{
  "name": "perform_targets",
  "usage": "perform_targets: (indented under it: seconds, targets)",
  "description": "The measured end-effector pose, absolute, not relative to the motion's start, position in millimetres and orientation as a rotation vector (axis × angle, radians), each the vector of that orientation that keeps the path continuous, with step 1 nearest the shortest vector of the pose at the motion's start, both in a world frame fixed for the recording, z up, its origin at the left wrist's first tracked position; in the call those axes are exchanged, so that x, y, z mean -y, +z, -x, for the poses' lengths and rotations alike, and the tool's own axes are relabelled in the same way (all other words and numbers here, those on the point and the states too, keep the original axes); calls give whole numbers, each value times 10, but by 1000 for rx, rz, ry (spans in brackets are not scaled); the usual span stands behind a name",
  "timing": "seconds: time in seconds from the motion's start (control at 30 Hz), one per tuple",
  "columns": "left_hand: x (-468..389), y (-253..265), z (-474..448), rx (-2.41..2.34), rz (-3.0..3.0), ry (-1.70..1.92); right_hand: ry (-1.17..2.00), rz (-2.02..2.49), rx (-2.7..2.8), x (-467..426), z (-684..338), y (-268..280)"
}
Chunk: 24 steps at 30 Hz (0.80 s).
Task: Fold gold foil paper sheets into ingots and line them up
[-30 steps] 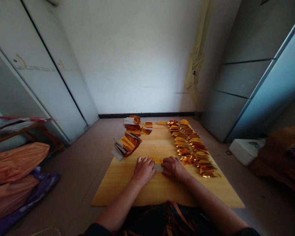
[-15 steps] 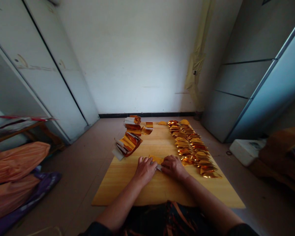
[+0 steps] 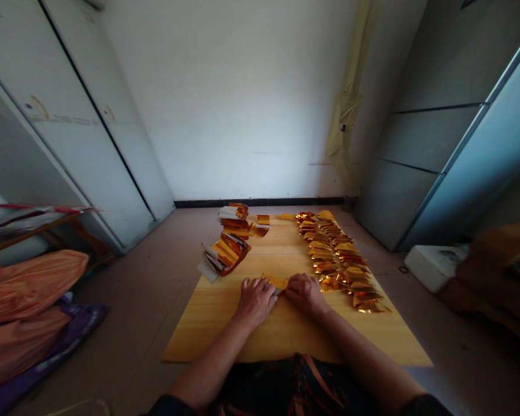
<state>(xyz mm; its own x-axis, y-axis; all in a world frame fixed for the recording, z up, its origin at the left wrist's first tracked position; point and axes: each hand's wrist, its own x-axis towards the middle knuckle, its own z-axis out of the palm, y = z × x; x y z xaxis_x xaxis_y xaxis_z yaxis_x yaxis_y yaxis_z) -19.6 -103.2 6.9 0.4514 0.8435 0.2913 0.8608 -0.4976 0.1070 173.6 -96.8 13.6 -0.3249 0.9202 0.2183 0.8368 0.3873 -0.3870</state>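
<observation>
Sheets (image 3: 228, 252) left, folded papers (image 3: 325, 252) right — both on the board (image 3: 281, 247).

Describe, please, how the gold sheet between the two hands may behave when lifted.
The gold sheet looks thin, so probably light. Its near edge seems folded between the left hand and right hand, so it likely bends easily.

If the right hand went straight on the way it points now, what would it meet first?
The right hand would first meet the gold foil paper at its fingertips; beyond, perhaps the nearer left foil stack, though depth is unclear.
</observation>
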Motion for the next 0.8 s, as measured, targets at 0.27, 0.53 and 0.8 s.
perform_targets:
  seconds: [0.27, 0.53, 0.8]
  targets:
    - [1040, 54, 119, 1679, 2544, -526, 248, 1766, 2206, 902, -1615, 132]
    - [1055, 84, 115, 1686, 2553, -483, 249, 1834, 2270, 867, -1585, 200]
    - [1079, 140, -6, 1836, 2456, -481, 232, 1921, 2273, 852, -1539, 219]
